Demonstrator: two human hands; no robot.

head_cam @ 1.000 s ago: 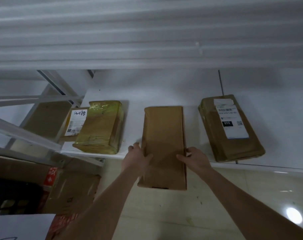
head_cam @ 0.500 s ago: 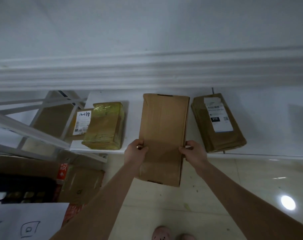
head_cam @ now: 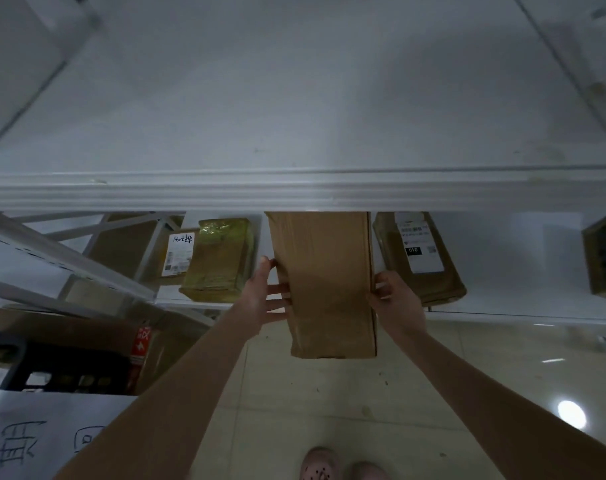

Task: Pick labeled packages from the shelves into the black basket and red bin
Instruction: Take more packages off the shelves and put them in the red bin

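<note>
A long plain brown cardboard package (head_cam: 326, 282) is lifted off the lower white shelf (head_cam: 519, 299), its far end hidden behind the upper shelf's front rail (head_cam: 294, 194). My left hand (head_cam: 263, 296) grips its left edge, fingers underneath. My right hand (head_cam: 395, 299) grips its right edge. On the shelf to the left lies a yellow-taped package (head_cam: 220, 261), beside a flat one with a handwritten label (head_cam: 178, 254). A brown package with a white printed label (head_cam: 421, 258) lies to the right. The black basket (head_cam: 66, 368) sits at lower left.
Another brown package (head_cam: 604, 258) lies at the shelf's far right. A cardboard box with a red sticker (head_cam: 145, 344) stands next to the basket. White paper with handwriting (head_cam: 38, 441) fills the bottom left corner. Tiled floor and my shoes (head_cam: 332, 465) are below.
The package came up off the shelf and tilted toward me, held in both hands. The view moved upward, so the upper shelf now fills the top half.
</note>
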